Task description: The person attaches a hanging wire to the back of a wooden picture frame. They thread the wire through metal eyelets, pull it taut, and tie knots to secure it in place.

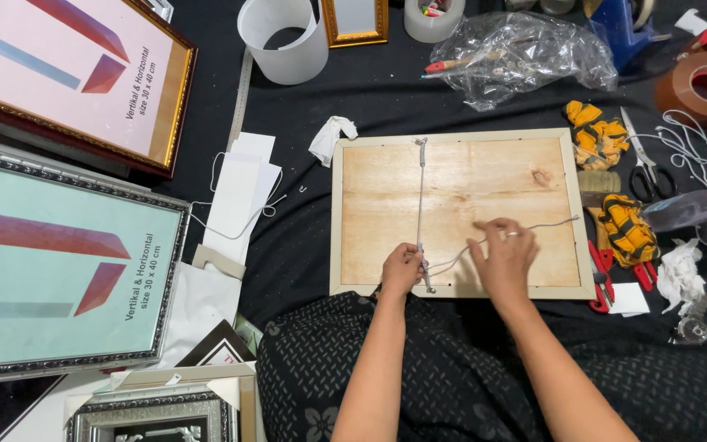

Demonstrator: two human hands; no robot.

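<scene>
- Now, in the head view, a frame (460,211) is lying face down on a black cloth (304,245), its bare plywood back facing up, just ahead of the person's knees.
- A white cord (421,196) is running straight up the back, from a fixing near the top edge down to one near the bottom edge, with a loose tail trailing off to the right.
- The left hand (403,268) is closing around the cord at its lower end, fingers curled tight in a pinch.
- The right hand (502,255) is pinching the loose tail between thumb and fingertips, the other fingers half open, a ring showing on one.
- Judging by its look, the cord is thin, soft and limp, so it is probably slipping easily unless pinched close to the knot; the frame seems light but stiff, best held by its rim.
- Scissors (644,168), red pliers (601,274) and yellow gloves (595,135) are lying just right of the frame.
- A brown tape roll (701,86) and a crumpled plastic bag (517,53) are sitting farther back.
- A gold frame (169,98) and a silver frame (67,360) are resting well apart to the left, with white paper strips (243,192) between them and the work.
</scene>
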